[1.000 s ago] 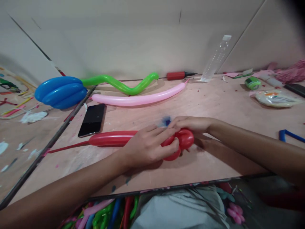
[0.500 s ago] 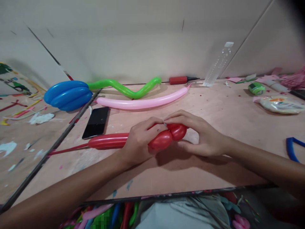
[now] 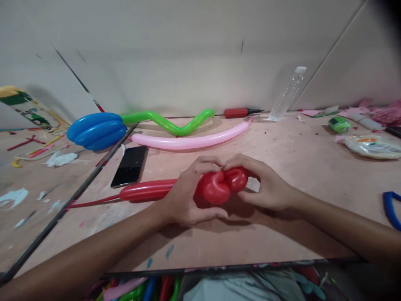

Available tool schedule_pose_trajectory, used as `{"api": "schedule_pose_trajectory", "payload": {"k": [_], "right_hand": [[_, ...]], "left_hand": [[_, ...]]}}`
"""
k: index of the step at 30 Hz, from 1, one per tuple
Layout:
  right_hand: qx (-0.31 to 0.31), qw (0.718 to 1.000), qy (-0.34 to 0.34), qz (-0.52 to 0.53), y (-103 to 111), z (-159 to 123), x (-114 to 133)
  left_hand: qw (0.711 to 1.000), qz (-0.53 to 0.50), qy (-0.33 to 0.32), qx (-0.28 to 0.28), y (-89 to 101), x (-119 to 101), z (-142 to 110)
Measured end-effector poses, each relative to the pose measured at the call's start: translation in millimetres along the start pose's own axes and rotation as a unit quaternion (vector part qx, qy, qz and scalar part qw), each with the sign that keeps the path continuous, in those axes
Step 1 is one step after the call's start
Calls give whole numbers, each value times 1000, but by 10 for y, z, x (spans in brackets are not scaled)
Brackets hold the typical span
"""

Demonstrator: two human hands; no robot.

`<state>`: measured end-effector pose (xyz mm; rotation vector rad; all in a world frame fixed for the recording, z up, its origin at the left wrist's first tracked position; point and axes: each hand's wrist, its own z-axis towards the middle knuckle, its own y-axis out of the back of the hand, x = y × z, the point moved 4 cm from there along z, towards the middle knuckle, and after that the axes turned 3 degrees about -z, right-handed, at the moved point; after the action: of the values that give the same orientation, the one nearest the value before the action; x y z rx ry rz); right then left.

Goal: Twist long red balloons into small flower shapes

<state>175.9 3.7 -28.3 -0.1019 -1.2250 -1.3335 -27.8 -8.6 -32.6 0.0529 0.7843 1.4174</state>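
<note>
A long red balloon point(image 3: 147, 190) lies partly under my left hand point(image 3: 189, 194), its thin uninflated tail stretching left over the table. Its right end is twisted into rounded red bubbles point(image 3: 217, 190) between my hands. My left hand curls around the balloon, fingers on top and thumb reaching out below the bubbles. At the right, my right hand point(image 3: 263, 179) pinches the end bubble with fingers above and thumb beneath. The fingertips of both hands meet near the twist, which they partly hide.
Behind my hands lie a pink balloon point(image 3: 188, 142), a bent green balloon point(image 3: 178, 128) and a blue balloon bundle point(image 3: 97, 130). A phone point(image 3: 129, 166) rests at left. Along the wall are a red hand pump point(image 3: 235, 113) and a clear bottle point(image 3: 285, 97). A white packet point(image 3: 372, 147) sits right.
My left thumb has moved off the red bubble and now extends below it. The bubbles look more folded together. The view has tilted slightly upward.
</note>
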Motion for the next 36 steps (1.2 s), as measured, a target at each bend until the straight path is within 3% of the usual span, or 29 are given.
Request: {"api": "schedule_pose_trajectory", "payload": {"k": [3, 12, 23, 30, 36], "right_hand": [[-14, 1000, 16, -18, -3, -5, 30], [-21, 999, 13, -20, 11, -26, 31], [-17, 999, 20, -25, 4, -33, 22], [21, 996, -86, -17, -36, -33, 31], [25, 990, 50, -129, -61, 2, -37]], "left_hand": [[998, -13, 66, -5, -2, 34, 1], [984, 11, 174, 27, 62, 6, 30], [983, 19, 176, 46, 45, 4, 38], [974, 58, 209, 60, -19, 21, -3], [959, 49, 279, 27, 11, 67, 0]]}}
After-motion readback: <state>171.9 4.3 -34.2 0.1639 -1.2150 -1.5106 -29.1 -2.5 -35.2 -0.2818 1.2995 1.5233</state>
